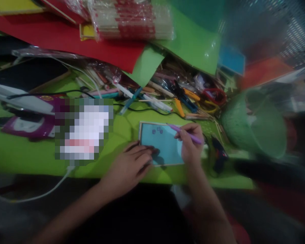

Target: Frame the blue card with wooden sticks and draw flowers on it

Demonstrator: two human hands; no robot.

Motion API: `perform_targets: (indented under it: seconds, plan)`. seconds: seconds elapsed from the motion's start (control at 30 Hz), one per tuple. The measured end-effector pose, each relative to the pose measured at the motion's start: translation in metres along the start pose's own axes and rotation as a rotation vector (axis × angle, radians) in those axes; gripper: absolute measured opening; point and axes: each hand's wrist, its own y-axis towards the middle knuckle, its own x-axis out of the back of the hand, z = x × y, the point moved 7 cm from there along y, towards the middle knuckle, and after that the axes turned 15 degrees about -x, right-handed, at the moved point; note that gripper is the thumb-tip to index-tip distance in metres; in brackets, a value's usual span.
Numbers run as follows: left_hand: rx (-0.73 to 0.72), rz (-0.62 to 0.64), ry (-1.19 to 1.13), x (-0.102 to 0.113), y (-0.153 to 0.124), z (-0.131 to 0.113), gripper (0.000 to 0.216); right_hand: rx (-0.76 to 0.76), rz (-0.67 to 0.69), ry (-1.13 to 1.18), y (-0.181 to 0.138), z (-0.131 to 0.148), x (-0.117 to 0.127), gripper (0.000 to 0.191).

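Note:
A blue rectangular board (165, 149) with a pale raised rim lies on the green table. Near its upper edge are a few small purple drawn marks (157, 130). My right hand (191, 142) is closed around a purple pen (186, 133), whose tip points up and left at the board's top edge; whether the tip touches is not clear. Resting flat at the board's lower left, my left hand (134, 161) has its fingers stretched out over the edge and surface, casting a shadow there.
On the green table (122, 135) a phone (86, 132), blurred out, lies left with a white cable. Beside it is a purple power strip (27, 127). Pens, sticks and orange-handled tools (179, 107) crowd behind the board. A green bucket (254, 125) and dark glue gun (217, 152) stand right.

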Motion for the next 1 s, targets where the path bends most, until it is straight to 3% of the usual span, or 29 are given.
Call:
perform_targets:
  seconds: [0.2,0.33,0.57,1.0]
  plan:
    - [0.004,-0.035,0.002,0.004,0.001,0.001,0.012,0.060,-0.121,0.151,0.005,0.008,0.024,0.020]
    - [0.076,-0.139,-0.052,0.011,-0.004,0.006,0.012,0.060,-0.168,0.164,0.007,0.012,0.032,0.023]
    - [0.260,-0.418,-0.028,0.030,-0.017,0.013,0.020,0.131,-0.147,0.147,0.010,0.019,0.032,0.025]
    - [0.383,-0.613,0.169,0.029,-0.031,0.017,0.033,0.215,-0.077,0.162,0.017,0.017,0.029,0.029]
